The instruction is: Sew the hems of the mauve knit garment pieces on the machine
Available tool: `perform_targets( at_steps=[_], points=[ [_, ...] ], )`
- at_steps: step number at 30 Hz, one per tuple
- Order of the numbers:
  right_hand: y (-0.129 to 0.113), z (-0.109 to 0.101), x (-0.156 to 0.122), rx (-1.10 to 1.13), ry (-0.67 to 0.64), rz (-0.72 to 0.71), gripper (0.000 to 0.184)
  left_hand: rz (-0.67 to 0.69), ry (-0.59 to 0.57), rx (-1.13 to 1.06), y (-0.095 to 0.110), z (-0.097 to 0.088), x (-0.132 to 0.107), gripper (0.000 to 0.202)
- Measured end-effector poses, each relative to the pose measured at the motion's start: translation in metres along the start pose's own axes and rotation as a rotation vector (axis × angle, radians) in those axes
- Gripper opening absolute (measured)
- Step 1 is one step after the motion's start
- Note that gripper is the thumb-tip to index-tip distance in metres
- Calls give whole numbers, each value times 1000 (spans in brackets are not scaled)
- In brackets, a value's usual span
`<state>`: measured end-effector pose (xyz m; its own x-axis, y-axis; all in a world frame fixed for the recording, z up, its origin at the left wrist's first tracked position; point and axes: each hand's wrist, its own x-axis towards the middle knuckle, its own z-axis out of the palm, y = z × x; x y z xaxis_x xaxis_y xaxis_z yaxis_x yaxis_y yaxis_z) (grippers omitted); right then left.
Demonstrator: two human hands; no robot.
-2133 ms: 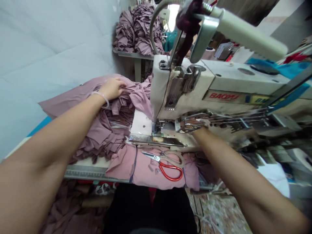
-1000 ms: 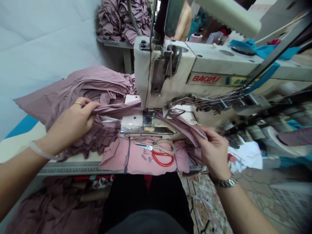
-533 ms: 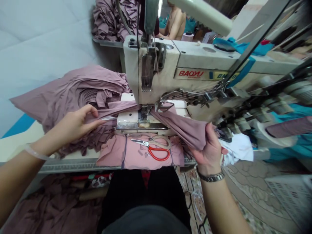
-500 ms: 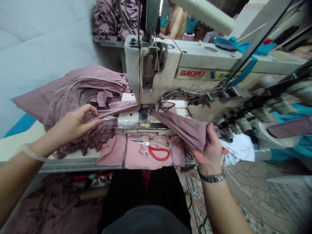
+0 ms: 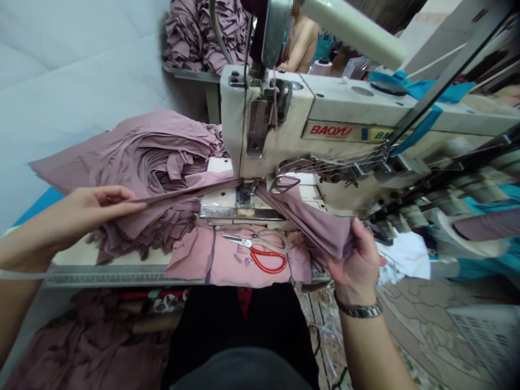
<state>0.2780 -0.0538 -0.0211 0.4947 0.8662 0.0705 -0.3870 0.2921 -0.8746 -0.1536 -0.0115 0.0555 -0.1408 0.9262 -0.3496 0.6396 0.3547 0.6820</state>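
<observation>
A mauve fabric strip (image 5: 190, 187) runs under the presser foot of a cream sewing machine (image 5: 309, 130). My left hand (image 5: 91, 208) pinches the strip's left end, pulled out over the fabric pile. On the machine's right side, my right hand (image 5: 357, 260) grips a bunched mauve fabric piece (image 5: 320, 225); a metal watch sits on that wrist. Red-handled scissors (image 5: 260, 252) lie on a pink cloth (image 5: 227, 260) at the table's front edge, between my hands.
A heap of mauve fabric pieces (image 5: 142, 162) covers the table's left. More mauve fabric is stacked on a shelf (image 5: 203, 32) behind. Fabric also lies on the floor (image 5: 81, 352) at lower left. Another person's arm (image 5: 300, 43) shows behind the machine. A grey wall stands left.
My left hand has drawn the strip's end further left, stretching it out. My right hand has kept its grip on the bunched fabric, dropping slightly lower.
</observation>
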Motion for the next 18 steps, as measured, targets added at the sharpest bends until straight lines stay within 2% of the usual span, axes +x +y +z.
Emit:
perform_targets(
  at_steps=[2,3,4,5,7,8,10,12,13,16,18],
  points=[
    [4,15,-7,-142,-47,-118,11,86,225,-236,13,6,-6,32],
    [7,26,-11,-272,-159,-194,11,175,294,-295,22,15,-8,30],
    [10,37,-13,-445,-350,-294,13,292,287,-291,31,28,-9,30],
    [13,47,-15,-643,-594,-415,19,432,222,-217,40,44,-9,32],
    [18,62,-11,-1026,-996,-705,36,787,-75,72,52,80,-5,34],
    [19,65,-7,-1195,-1100,-851,42,961,-78,229,54,97,-1,35],
    [18,65,6,-1458,-1132,-1072,45,1164,103,496,52,125,7,35],
    [13,60,17,-1578,-1118,-1179,43,1247,303,664,46,139,12,35],
    [11,57,20,-1581,-1122,-1212,41,1272,361,709,43,142,12,35],
    [11,54,22,-1464,-1135,-1293,35,1332,425,746,39,144,6,30],
    [16,57,18,-1361,-1122,-1297,32,1340,408,754,40,144,0,28]
  ],
)
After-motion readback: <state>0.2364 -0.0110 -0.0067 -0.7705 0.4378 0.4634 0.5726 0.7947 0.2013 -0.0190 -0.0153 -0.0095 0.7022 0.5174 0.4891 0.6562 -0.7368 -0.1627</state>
